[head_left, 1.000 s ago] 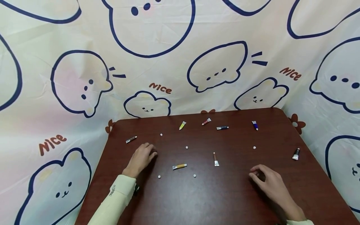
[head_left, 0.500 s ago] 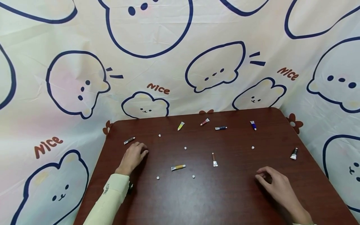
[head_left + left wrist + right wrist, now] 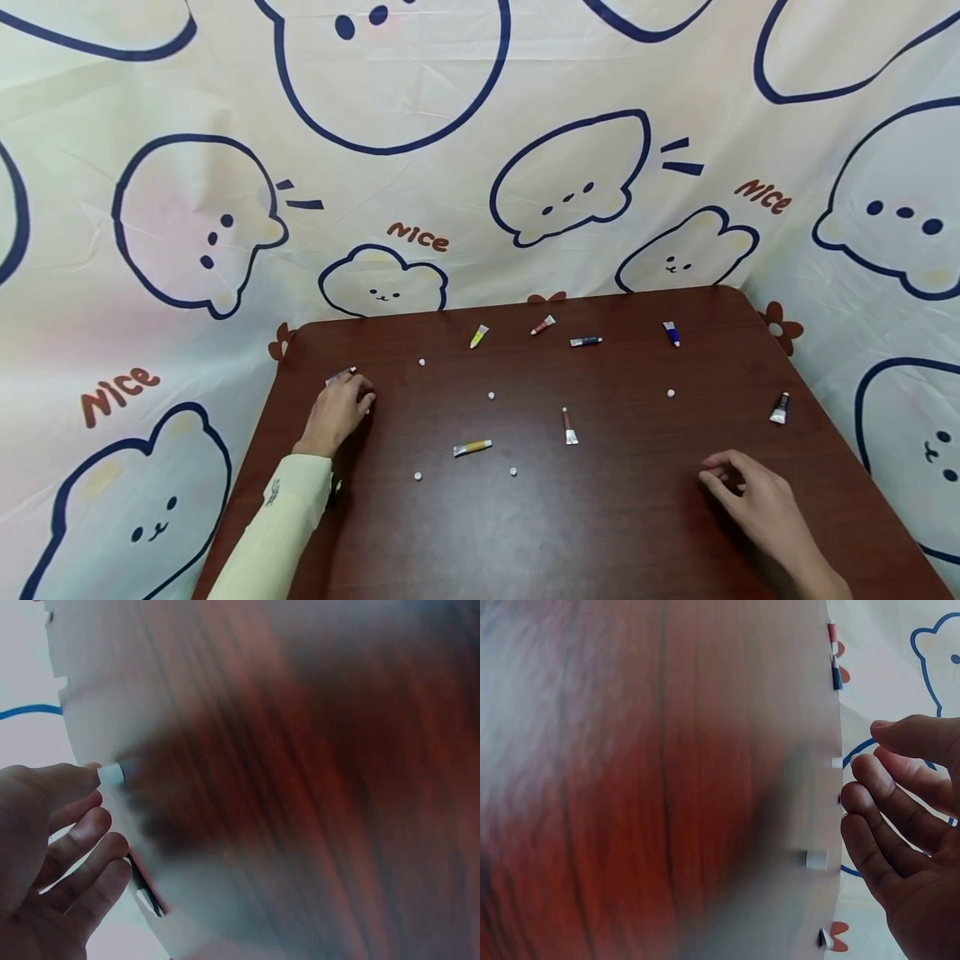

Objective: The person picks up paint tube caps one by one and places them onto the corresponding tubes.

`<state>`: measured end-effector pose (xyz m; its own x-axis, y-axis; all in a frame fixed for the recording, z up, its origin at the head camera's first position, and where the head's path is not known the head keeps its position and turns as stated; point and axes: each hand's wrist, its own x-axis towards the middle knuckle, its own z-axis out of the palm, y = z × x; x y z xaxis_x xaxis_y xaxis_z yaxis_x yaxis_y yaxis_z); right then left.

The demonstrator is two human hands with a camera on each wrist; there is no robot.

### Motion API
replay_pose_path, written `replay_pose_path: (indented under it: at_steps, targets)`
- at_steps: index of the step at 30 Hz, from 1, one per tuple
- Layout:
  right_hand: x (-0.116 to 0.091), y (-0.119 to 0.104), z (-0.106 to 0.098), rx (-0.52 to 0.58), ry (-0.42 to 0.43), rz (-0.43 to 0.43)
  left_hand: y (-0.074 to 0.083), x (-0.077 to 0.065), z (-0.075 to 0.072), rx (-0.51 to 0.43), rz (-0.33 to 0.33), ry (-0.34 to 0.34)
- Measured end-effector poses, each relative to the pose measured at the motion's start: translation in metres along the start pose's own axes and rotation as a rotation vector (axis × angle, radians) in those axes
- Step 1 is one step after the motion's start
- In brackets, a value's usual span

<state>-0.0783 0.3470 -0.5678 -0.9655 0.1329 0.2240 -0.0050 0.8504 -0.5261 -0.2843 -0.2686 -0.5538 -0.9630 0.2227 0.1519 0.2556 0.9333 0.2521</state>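
In the head view the left hand (image 3: 332, 414) hides part of the dark tube (image 3: 335, 378), its printing too small to read. The sleeve (image 3: 273, 529), right forearm (image 3: 813, 567) and table (image 3: 442, 533) run off the bottom edge. In the left wrist view — wood grain blurred — whether thumb (image 3: 67, 784) touches white cap (image 3: 112, 774) cannot be told.

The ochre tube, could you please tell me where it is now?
In the head view, the ochre tube lies between the left hand and the right hand, left of the brown tube and beyond two small white pieces.
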Motion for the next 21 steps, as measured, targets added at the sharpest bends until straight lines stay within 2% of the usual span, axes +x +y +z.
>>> replay_pose_path:
  at_steps: [5,15,21]
  targets:
    - [-0.002,0.006,-0.004,0.007,-0.013,0.029,-0.009,0.004,-0.003,0.003,-0.030,-0.001]
    - [-0.005,0.019,-0.014,-0.063,-0.061,0.091,-0.027,0.009,-0.004,0.011,-0.093,0.090]
    - [-0.006,0.025,-0.020,-0.074,-0.041,0.104,-0.033,0.011,-0.004,0.023,-0.106,0.092]
